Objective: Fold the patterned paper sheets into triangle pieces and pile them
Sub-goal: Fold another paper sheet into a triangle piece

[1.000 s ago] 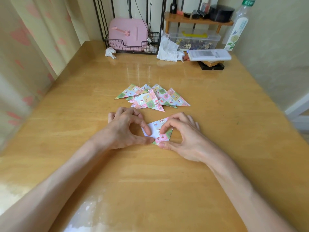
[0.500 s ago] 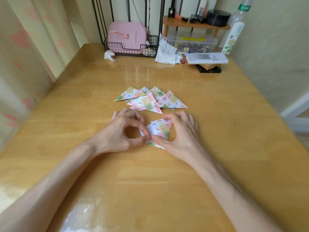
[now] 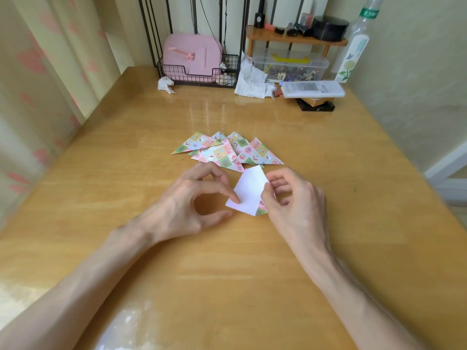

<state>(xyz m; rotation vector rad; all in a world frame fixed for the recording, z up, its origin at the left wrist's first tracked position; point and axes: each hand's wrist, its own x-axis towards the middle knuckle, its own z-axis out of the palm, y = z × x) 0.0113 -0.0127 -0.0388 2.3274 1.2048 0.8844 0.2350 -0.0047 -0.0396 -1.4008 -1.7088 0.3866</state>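
The patterned sheet [image 3: 249, 192] lies white side up on the bench [image 3: 227, 274], just before the pile of triangles [image 3: 227, 151]. The right hand [image 3: 295, 205] pinches its raised right edge; the left hand [image 3: 187, 205] grips nothing and pins the left corner with one fingertip. Best to align the corners exactly before creasing.

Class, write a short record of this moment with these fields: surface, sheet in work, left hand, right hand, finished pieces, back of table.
Surface: wooden table
Sheet in work: patterned sheet, white back up, patterned corner showing at its near edge
Left hand: left hand, index fingertip pressing the sheet's left corner
Right hand: right hand, pinching the sheet's right edge
Finished pieces: pile of triangles, overlapping, just beyond the sheet
Back of table: pink case in a wire basket, bottle
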